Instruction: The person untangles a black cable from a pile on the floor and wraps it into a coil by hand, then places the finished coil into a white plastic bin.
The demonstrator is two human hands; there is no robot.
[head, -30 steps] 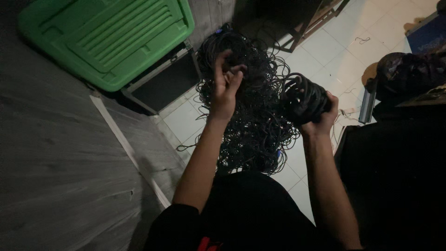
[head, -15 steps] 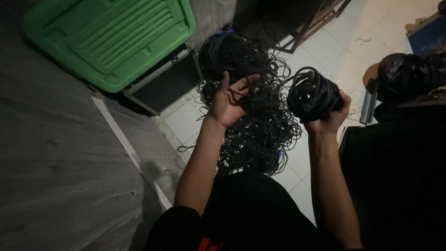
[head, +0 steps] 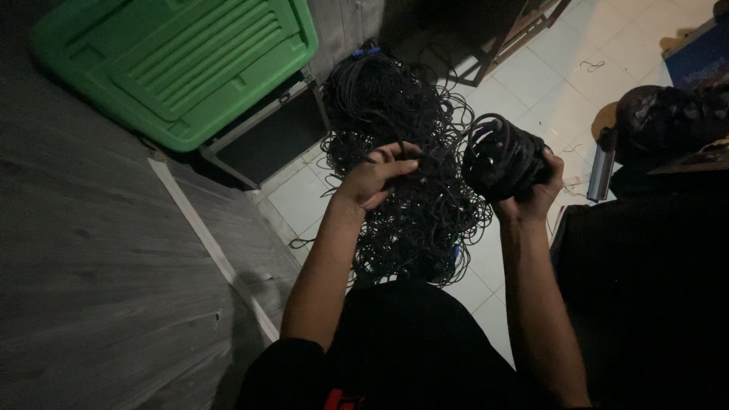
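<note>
The person looks down over a dim tiled floor (head: pixel 531 76) with both bare arms held out. The right hand (head: pixel 531 193) is closed around a coil (head: pixel 501 156) of black cable, wound into a thick round bundle and held up above the floor, the fingers wrapped about its lower side. The left hand (head: pixel 376 178) is raised just beside it, the fingers curled and pinching a strand (head: pixel 425 156) of the same black cable that runs across toward the coil.

Below and between the two hands lies a big tangle (head: pixel 402 197) of loose black cable, spread over the tiles from near the person's dark-clothed lap up toward the wall. A small blue bit (head: pixel 366 53) shows at its far end.

To the left, a green plastic bin lid (head: pixel 182 64) leans against the grey wall (head: pixel 91 288), and a dark flat case (head: pixel 269 137) with a pale metal edge rests just under it, touching the floor. On the right side a dark bag (head: pixel 661 121) sits in shadow, with a pale tube-like thing (head: pixel 600 171) upright near it. A wooden frame (head: pixel 524 34) stands farther back on the tiles.
</note>
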